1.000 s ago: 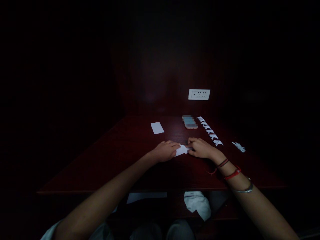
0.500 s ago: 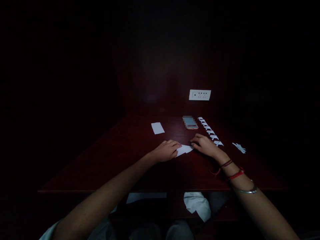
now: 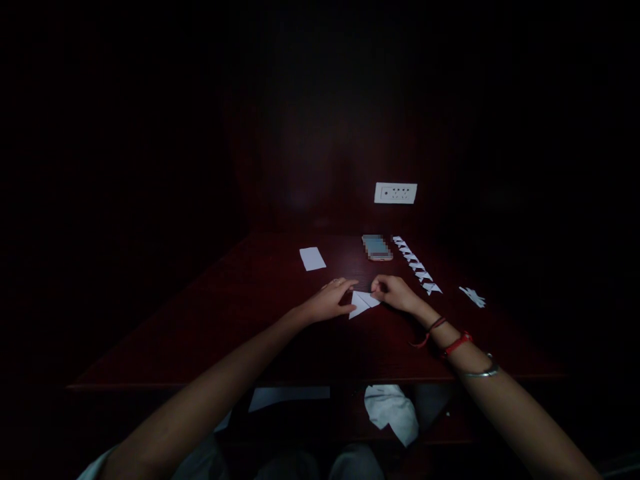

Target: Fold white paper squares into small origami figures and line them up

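Observation:
A folded piece of white paper (image 3: 362, 305) with a crease across it lies on the dark red table, between my two hands. My left hand (image 3: 331, 301) rests at its left side, fingers stretched out and apart from the thumb, whose tip is at the paper's edge. A ring shows on one of its fingers. My right hand (image 3: 395, 293) pinches the paper's right corner between thumb and curled fingers. Bands and a silver bangle circle the right wrist and forearm.
A white paper sheet (image 3: 313, 259) lies farther back on the table (image 3: 225, 320). A phone (image 3: 377, 247), a row of several folded papers (image 3: 416, 265) and some paper strips (image 3: 473, 297) lie to the right. Crumpled white material (image 3: 393, 410) sits below the table edge. A socket plate (image 3: 395, 193) is on the wall.
My left hand's fingers have lifted and spread off the paper. My right hand has shifted left with the paper's right part, which is now folded inward. The view has shifted slightly.

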Action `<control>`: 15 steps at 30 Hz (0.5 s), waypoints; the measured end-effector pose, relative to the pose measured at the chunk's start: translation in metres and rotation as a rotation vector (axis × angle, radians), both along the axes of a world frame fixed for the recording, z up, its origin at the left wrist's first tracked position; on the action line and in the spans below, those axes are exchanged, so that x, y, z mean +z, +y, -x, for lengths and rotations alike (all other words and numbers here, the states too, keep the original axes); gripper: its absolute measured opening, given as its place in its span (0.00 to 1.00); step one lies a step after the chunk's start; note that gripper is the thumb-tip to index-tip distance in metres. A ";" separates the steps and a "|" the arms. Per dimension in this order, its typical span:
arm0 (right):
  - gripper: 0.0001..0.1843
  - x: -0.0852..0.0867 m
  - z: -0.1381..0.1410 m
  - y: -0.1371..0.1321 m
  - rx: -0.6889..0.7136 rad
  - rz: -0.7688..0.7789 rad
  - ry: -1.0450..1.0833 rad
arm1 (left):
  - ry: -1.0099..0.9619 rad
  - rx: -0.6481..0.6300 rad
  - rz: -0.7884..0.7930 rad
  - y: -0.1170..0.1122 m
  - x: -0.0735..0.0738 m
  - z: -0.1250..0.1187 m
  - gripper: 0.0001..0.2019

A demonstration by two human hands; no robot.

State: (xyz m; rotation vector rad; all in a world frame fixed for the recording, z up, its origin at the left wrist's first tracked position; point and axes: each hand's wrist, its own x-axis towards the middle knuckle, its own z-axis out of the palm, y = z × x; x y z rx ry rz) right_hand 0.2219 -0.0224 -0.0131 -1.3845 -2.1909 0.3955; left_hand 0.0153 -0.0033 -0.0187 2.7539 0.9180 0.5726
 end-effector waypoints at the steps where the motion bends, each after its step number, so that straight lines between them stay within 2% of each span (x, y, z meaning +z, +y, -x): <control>1: 0.07 0.000 0.001 0.000 0.000 0.000 0.014 | -0.007 0.009 0.003 0.001 -0.001 0.000 0.26; 7: 0.10 -0.001 0.004 -0.001 -0.001 -0.058 -0.060 | -0.021 0.043 0.016 0.006 -0.005 0.000 0.23; 11: 0.08 0.000 0.005 -0.001 -0.020 -0.057 -0.001 | -0.062 0.015 0.012 0.006 -0.004 -0.001 0.21; 15: 0.05 0.004 0.008 -0.004 0.008 -0.054 0.112 | -0.179 -0.010 -0.018 0.005 0.003 -0.003 0.09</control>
